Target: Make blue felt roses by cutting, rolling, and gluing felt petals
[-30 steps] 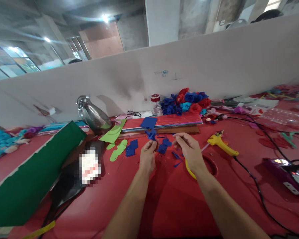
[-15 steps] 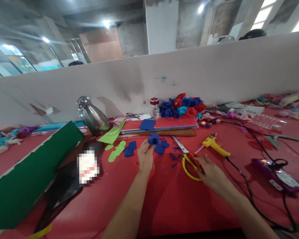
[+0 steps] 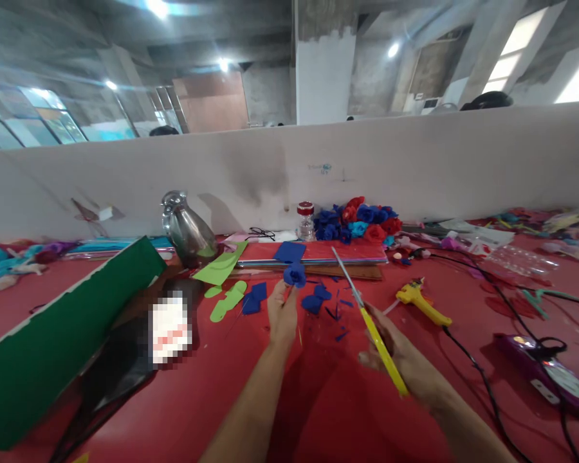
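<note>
Pinched upright in my left hand (image 3: 283, 315) is a blue paper flower (image 3: 295, 275) on a thin stem. My right hand (image 3: 405, 360) grips a pair of yellow-handled scissors (image 3: 372, 329), lifted off the table with the blades pointing away from me; they look closed, seen edge-on. Between the hands, cut blue petals (image 3: 314, 300) and thin blue scraps (image 3: 335, 313) lie on the red tabletop (image 3: 328, 399). Left of my left hand are folded blue pieces (image 3: 255, 298) and light green petal shapes (image 3: 229, 301). A blue square (image 3: 290, 251) rests on the paper stack behind the flower.
A yellow glue gun (image 3: 422, 304) with a black cord lies to the right, near a purple power strip (image 3: 543, 373). Behind stand a metal jug (image 3: 190, 231), a clear jar (image 3: 305, 225) and a heap of red and blue flowers (image 3: 357, 220). A green board (image 3: 72, 341) leans at left.
My right hand has picked the scissors up from the table and turned them edge-on. My left hand still holds the blue flower, now showing more of its face. The camera view has tipped upward slightly.
</note>
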Demonstrator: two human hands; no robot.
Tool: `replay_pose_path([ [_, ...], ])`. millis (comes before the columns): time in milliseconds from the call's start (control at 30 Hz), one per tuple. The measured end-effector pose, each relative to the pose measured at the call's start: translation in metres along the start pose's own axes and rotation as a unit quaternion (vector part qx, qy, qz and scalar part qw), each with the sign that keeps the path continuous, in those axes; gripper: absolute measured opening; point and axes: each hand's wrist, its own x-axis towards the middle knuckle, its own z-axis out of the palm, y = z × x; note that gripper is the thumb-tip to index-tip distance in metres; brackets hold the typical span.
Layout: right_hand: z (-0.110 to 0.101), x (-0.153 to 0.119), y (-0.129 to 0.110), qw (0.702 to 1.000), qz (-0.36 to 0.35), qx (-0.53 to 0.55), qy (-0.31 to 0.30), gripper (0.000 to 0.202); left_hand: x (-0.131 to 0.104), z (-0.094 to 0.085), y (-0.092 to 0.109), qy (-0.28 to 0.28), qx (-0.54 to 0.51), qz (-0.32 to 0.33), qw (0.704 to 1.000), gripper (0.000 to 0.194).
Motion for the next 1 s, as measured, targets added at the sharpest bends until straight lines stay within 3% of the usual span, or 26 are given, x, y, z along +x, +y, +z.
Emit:
replay_pose_path([
  [167,0.033,0.033,-0.026,0.983,0.047,0.153,-0.093,0.055,-0.001,0.004,0.008,0.009,0.001,0.006,1.000,0.025],
  [300,0.052,0.047,-0.017,0.968,0.065,0.194,-0.149,0.057,-0.002,0.004,0.010,0.012,-0.009,0.004,1.000,0.023],
  [400,0.054,0.044,-0.010,0.956,0.044,0.209,-0.201,0.056,-0.004,0.005,0.010,0.008,-0.003,0.003,1.000,0.021],
  [533,0.050,0.036,-0.015,0.956,0.013,0.206,-0.207,0.062,-0.006,0.006,0.009,0.011,-0.003,0.005,1.000,0.021],
  [733,0.054,0.035,-0.016,0.952,0.045,0.225,-0.201,0.062,-0.008,0.008,0.009,0.006,-0.002,0.006,1.000,0.022],
  [1000,0.057,0.037,-0.012,0.954,0.036,0.231,-0.188,0.063,-0.009,0.007,0.005,0.009,0.004,0.000,1.000,0.023],
])
